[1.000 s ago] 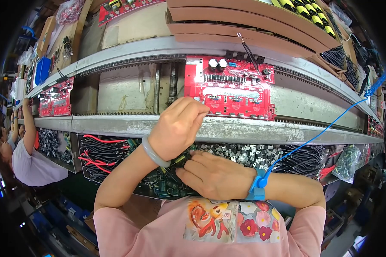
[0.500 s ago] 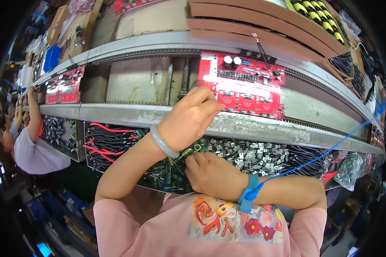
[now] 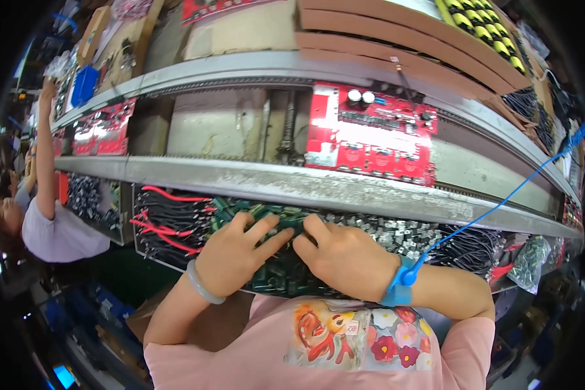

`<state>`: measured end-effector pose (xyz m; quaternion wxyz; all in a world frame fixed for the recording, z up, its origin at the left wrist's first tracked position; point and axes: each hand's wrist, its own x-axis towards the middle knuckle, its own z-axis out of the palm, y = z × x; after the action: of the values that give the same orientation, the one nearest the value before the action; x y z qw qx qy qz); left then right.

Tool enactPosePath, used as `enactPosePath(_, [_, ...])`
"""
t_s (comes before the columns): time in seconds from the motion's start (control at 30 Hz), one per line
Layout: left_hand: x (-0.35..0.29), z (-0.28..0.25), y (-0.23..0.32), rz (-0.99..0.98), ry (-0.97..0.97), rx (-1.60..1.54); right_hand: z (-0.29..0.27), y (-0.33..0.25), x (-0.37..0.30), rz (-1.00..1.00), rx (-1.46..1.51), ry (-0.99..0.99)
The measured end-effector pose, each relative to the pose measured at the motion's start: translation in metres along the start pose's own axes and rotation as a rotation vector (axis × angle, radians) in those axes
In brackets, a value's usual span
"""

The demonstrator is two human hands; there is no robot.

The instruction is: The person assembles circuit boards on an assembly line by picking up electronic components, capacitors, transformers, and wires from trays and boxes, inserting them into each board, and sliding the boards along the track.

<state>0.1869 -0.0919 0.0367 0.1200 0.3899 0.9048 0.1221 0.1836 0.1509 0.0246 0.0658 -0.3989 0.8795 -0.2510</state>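
Both my hands are over a bin of green cylindrical capacitors [image 3: 273, 281] on the near side of the rail. My left hand [image 3: 235, 252], a pale bangle at its wrist, has its fingers apart, with the tips down among the capacitors. Close beside it, my right hand [image 3: 348, 260] has its fingers bent and drawn together; its fingertips are partly hidden, so whatever they pinch does not show. A blue wrist strap [image 3: 403, 281] with a coiled cord is on my right wrist. Beyond the rail lies a red circuit board [image 3: 370, 133] carrying black, silver-topped and blue parts.
Black wires with red ends [image 3: 169, 221] fill the left of the bin. Silver-tabbed components [image 3: 403, 234] lie right of my hand, then more black wires [image 3: 471, 250]. A metal rail [image 3: 240, 172] runs across. Cardboard trays [image 3: 403, 39] stand behind. A co-worker [image 3: 58, 221] is at the left.
My left hand has come back from the red board's near edge down to the capacitors, its fingers spreading. My right hand has shifted slightly right. The co-worker's arm reaches farther up.
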Motion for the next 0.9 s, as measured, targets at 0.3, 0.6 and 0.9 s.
enactPosePath(0.3, [-0.004,-0.002,-0.017,-0.126,0.168,-0.318,-0.08,0.047,-0.053,0.453,0.224,0.386])
enactPosePath(0.6, [-0.003,-0.014,-0.014,-0.312,0.158,-0.307,-0.08,0.091,-0.066,0.525,0.058,0.469])
enactPosePath(0.9, [-0.006,-0.031,-0.006,-0.45,0.08,-0.635,-0.087,0.1,-0.06,0.443,0.026,0.429])
